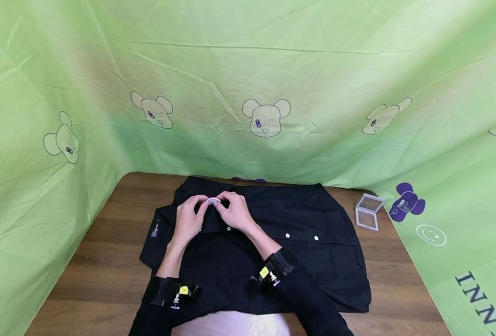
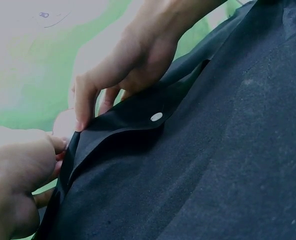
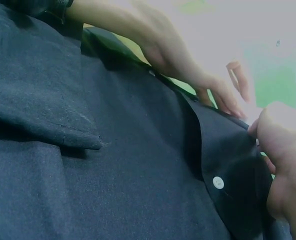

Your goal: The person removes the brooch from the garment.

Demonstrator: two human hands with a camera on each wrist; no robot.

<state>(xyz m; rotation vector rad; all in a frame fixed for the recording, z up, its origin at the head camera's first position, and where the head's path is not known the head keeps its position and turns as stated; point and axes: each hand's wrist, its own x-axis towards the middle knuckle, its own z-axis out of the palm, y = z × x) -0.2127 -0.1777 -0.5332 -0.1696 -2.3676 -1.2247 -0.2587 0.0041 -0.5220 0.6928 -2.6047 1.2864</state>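
A black shirt point(image 1: 248, 280) lies spread out, with a row of small white buttons point(image 1: 287, 235) along its front strip. Near its upper left, both hands meet at a small round white piece with a reddish edge point(image 1: 212, 200). My left hand point(image 1: 187, 219) pinches it from the left, and my right hand point(image 1: 235, 212) from the right, thumb and fingers bent. In the left wrist view, the fingertips of the right hand point(image 2: 133, 60) also touch the raised edge of the shirt. Most of the round piece hides behind fingers and cloth in both wrist views.
An open, clear plastic case point(image 1: 367, 212) stands right of the shirt on the brown wooden table point(image 1: 101, 275). Green cloth point(image 1: 206, 88) with bear-head drawings hangs behind the table and along both sides. White lettering point(image 1: 155, 228) marks the shirt's left part.
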